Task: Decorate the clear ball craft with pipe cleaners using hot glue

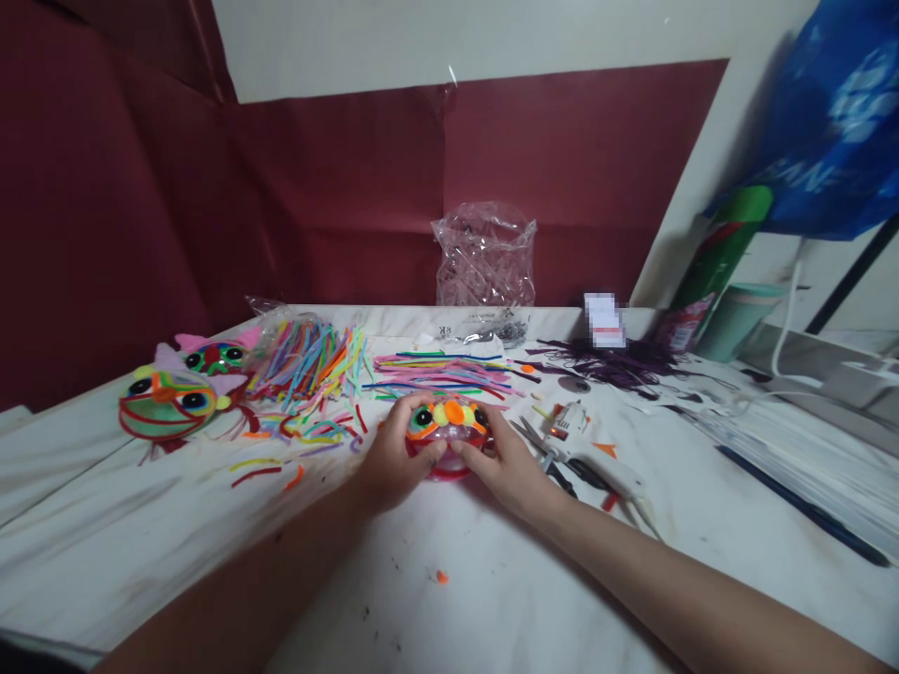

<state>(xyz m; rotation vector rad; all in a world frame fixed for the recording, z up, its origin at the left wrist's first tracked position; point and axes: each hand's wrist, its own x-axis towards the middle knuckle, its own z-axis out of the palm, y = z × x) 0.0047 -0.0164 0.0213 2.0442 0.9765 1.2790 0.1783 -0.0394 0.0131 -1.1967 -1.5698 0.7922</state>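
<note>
Between left grip (400, 451) and right grip (508, 461) sits a goggle-eyed toy (453, 414).

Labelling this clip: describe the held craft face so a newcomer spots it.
From the clear bag at the back of the table, look down the picture. Between the left hand and right hand is the craft face. Unlike the two eared faces at left, it shows no ears.

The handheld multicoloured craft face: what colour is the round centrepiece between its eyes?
The round centrepiece is orange, clearest in the head view.

The marbled table (449, 618) carries pipe cleaners (442, 373), scissors (549, 456) and seemingly a glue gun (574, 418).
</note>
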